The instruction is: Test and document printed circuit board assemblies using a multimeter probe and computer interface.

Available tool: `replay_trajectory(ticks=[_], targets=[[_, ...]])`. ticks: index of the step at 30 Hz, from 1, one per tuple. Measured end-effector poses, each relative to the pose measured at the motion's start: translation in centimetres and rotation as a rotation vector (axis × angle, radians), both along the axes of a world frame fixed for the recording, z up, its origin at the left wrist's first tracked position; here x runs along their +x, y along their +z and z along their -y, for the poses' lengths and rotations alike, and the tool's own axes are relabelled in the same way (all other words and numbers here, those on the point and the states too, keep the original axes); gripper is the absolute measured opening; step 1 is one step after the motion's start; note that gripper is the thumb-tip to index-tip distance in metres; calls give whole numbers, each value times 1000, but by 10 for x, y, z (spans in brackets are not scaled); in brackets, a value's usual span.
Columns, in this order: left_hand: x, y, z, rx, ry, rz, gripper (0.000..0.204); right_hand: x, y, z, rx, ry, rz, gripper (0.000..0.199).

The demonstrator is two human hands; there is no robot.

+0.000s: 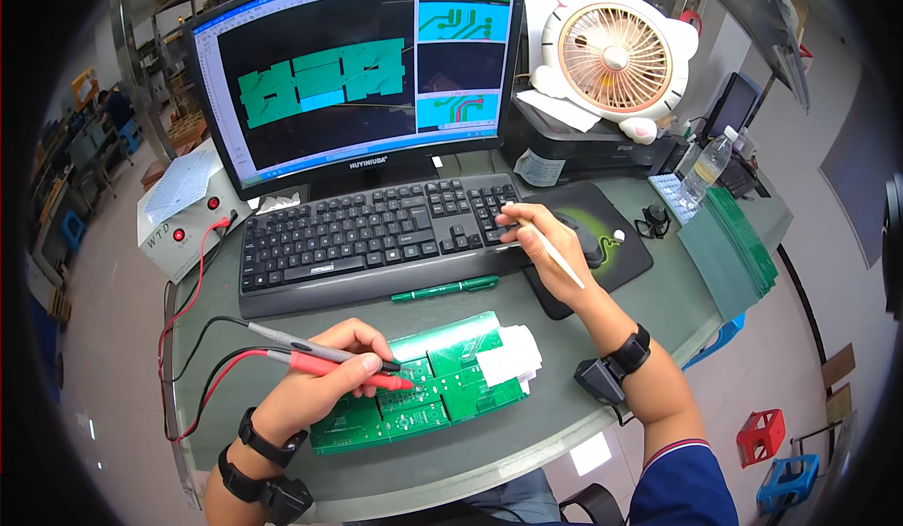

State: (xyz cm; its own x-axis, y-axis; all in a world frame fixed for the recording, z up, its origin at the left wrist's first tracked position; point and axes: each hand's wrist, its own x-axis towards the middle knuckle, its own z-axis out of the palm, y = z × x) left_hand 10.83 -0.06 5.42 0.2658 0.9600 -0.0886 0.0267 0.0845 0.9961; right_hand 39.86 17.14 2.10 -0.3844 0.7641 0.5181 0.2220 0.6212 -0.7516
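Two probes, one red point(343, 368) and one black point(324, 348), are gripped together in the left hand point(315, 390), fingers closed round both, tips resting on the green board point(433, 385) at the desk's near edge. A white paper slip point(513, 355) lies on the board's right end. The right hand point(546, 244) pinches a white stick point(555, 258) between thumb and fingers while its fingertips touch the keyboard point(376, 230) at the right side. A green pen point(447, 288) lies just below the keyboard. Left of the keyboard stands a white box point(183, 215) with red buttons and dark lettering on its front. Green sheets point(738, 244) are stacked at the right. The monitor point(362, 65) shows green layouts.
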Motion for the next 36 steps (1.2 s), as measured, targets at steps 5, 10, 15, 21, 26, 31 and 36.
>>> replay_trajectory(ticks=[5, 10, 15, 21, 26, 31, 36], targets=[[1, 1, -1, -12, 23, -33, 19, 11, -2, -1, 125, -220, 56, 15], [-2, -3, -7, 28, 7, -60, 25, 14, -5, -8, 212, -239, 83, 11], [5, 0, -5, 99, 38, 360, 25, 11, 36, -4, -111, -160, -270, 15], [17, 18, 25, 104, -2, 393, 19, -51, 125, 26, -429, 212, -748, 26], [38, 12, 34, 149, -239, 247, 65, -118, 128, 39, -694, 367, -1174, 19], [40, 16, 48, 256, -393, 202, 85, -167, 122, 55, -833, 399, -1244, 16], [35, 22, 53, 294, -375, -46, 75, -175, 124, 46, -725, 263, -1262, 15]])
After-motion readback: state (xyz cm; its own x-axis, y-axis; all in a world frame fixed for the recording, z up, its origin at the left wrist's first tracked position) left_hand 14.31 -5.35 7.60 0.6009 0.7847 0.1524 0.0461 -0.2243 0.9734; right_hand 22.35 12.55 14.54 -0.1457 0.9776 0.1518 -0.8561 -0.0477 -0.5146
